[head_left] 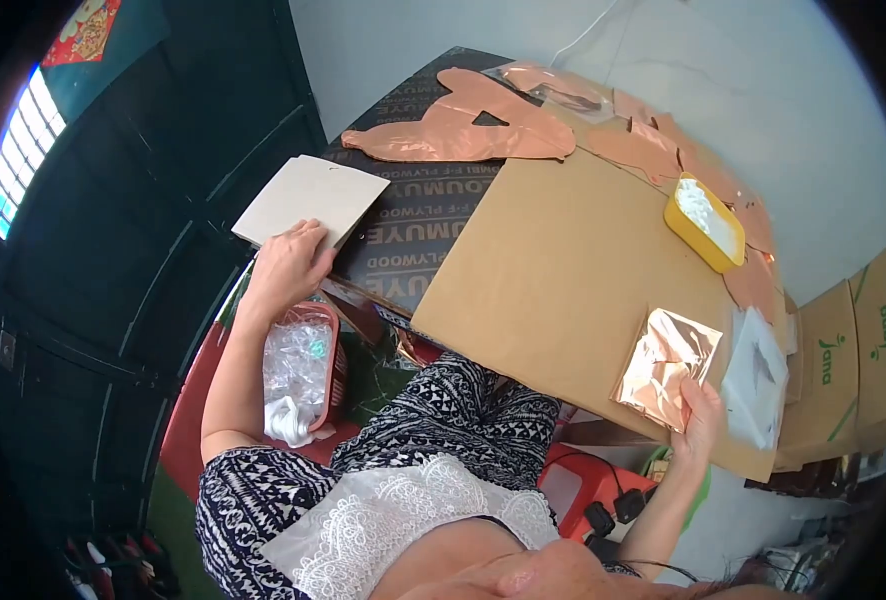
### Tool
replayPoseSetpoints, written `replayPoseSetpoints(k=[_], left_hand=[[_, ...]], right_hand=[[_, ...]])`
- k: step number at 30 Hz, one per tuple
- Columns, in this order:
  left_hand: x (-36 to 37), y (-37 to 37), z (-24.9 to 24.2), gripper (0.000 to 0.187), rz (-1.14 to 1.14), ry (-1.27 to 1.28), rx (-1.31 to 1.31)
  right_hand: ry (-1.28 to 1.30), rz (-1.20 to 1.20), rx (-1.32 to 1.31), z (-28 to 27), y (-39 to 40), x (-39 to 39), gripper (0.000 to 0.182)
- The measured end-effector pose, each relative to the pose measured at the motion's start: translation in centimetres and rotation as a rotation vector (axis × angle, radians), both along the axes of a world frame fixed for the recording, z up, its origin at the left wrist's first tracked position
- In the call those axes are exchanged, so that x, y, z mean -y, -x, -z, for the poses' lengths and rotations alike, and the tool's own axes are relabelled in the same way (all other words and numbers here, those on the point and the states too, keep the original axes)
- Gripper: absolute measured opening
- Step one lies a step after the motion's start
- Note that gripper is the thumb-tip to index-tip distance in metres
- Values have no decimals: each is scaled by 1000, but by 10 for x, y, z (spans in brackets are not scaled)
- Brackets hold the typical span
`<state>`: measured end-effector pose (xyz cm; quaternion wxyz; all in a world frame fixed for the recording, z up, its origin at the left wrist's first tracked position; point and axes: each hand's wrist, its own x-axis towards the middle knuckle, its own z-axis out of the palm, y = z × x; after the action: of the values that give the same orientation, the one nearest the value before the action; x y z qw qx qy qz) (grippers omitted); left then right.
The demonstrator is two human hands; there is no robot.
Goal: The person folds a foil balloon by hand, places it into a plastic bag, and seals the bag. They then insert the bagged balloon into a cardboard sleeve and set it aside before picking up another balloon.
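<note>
My left hand (286,262) is at the near edge of a few stacked white cards (315,200), its fingers over the top one and its thumb by the edge. The cards lie at the table's left corner. My right hand (700,418) grips the lower right corner of a shiny copper-coloured foil square (669,366), thumb on top. Beneath the foil square is a large brown cardboard sheet (553,270). A yellow tub (713,252) of white paste stands farther back on the right.
Copper-coloured foil cut-outs (433,125) lie along the table's back. A whitish plastic sheet (755,385) lies by the right edge. Below left is a red basket (337,375) of clear plastic; a red stool (603,487) is below right. Cardboard boxes (831,385) stand at right.
</note>
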<state>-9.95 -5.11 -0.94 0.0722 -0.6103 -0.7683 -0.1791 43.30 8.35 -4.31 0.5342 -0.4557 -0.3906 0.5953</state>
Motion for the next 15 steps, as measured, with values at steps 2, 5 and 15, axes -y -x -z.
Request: replayPoseSetpoints(k=[2,5,15], left_hand=[[0,7,5,17,36,-76,14],[1,8,1,18,-130,59,-4],[-16,0,-1,19,-141,-193,-124]], right_hand=[[-6,-10,17,0,-3,0,18],[-2,-25,41,8,-16,-1,15],[4,10,-3,-11,4,7,14]])
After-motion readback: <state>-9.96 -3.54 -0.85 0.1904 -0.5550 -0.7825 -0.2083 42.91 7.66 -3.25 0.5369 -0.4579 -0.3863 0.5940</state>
